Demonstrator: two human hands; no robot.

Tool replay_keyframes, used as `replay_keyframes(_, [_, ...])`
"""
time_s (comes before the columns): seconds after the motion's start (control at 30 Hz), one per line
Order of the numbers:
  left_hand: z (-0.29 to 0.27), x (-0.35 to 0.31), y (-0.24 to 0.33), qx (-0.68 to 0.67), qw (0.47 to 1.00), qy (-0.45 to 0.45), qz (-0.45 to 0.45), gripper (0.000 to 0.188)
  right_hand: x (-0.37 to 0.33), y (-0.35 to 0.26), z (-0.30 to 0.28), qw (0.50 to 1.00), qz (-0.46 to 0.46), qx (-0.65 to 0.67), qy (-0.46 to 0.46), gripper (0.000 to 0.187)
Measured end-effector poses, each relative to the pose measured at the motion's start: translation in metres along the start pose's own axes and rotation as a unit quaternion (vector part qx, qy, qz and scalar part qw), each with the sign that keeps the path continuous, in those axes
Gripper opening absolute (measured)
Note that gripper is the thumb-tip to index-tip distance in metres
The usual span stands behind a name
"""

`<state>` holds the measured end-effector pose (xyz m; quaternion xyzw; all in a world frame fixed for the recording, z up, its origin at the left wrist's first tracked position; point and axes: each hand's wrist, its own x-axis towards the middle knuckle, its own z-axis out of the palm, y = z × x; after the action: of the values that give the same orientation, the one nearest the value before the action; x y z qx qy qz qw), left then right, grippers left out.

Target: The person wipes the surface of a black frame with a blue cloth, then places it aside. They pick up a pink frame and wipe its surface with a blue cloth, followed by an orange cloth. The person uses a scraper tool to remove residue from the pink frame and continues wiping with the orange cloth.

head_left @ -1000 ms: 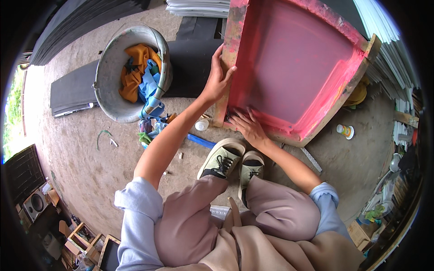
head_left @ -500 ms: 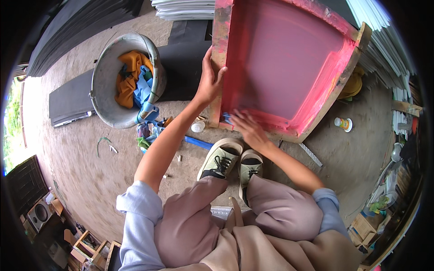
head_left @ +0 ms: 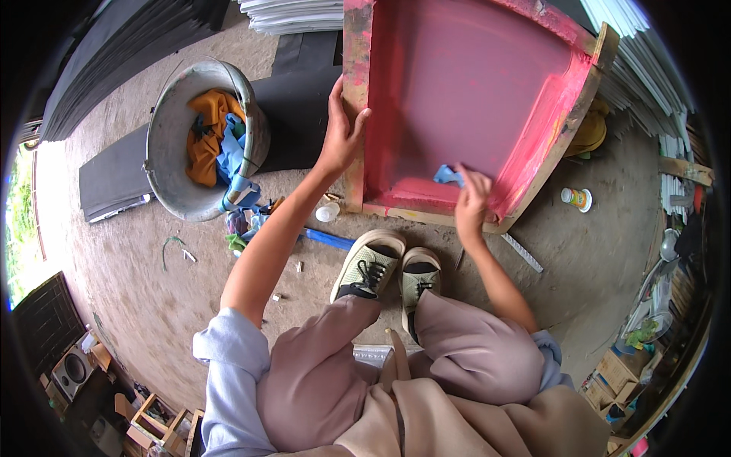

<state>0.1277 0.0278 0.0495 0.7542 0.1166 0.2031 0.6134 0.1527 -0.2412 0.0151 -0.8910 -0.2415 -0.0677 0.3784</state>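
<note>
A wooden screen-printing frame (head_left: 355, 46) stands tilted in front of me, its purplish mesh (head_left: 480, 91) ringed with pink-red ink stains. My left hand (head_left: 341, 133) is closed around the frame's left side, thumb toward me and fingers partly hidden behind the wood. Inside the near end of the frame, my right hand (head_left: 474, 199) pinches a small blue cloth (head_left: 448, 175) against or just over the mesh, near the lower right corner. Both shoes rest on the floor just below the frame.
Left of the frame, a grey bucket (head_left: 169, 145) holds orange and blue rags (head_left: 205, 156). More scraps and a blue strip (head_left: 329, 238) lie beside it. Black sheets (head_left: 301, 114) lie behind the bucket. A small cup (head_left: 576, 199) and a metal strip (head_left: 522, 253) are at right.
My right hand has moved right along the frame's near end with the blue cloth, from the lower left corner toward the lower right. My left hand keeps its hold on the side.
</note>
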Motion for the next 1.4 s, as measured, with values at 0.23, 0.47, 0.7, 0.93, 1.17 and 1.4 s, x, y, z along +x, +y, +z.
replay_keyframes(0.23, [-0.001, -0.001, -0.002, 0.027, 1.000, 0.003, 0.005, 0.066, 0.027, -0.001, -0.006, 0.972, 0.177, 0.154, -0.019, 0.024])
replay_keyframes(0.47, [-0.001, 0.000, -0.001, -0.020, 1.000, 0.002, 0.010, 0.065, 0.009, -0.037, 0.024, 0.984, -0.030, 0.126, -0.119, 0.027])
replay_keyframes(0.7, [0.000, 0.000, -0.005, 0.030, 0.999, 0.015, 0.022, 0.065, -0.040, -0.030, 0.070, 0.901, -0.330, -0.023, -0.280, 0.043])
replay_keyframes(0.93, [-0.002, -0.001, -0.010, 0.042, 0.999, 0.012, 0.028, 0.066, -0.042, -0.021, 0.041, 0.921, -0.277, 0.026, -0.274, 0.047])
replay_keyframes(1.17, [-0.003, 0.000, -0.004, 0.044, 0.999, -0.001, 0.014, 0.067, -0.044, 0.025, -0.016, 0.947, -0.208, -0.021, -0.244, 0.043])
replay_keyframes(1.4, [0.001, -0.001, -0.005, 0.033, 0.999, 0.001, 0.026, 0.066, -0.034, -0.019, 0.059, 0.916, -0.303, -0.007, -0.263, 0.042])
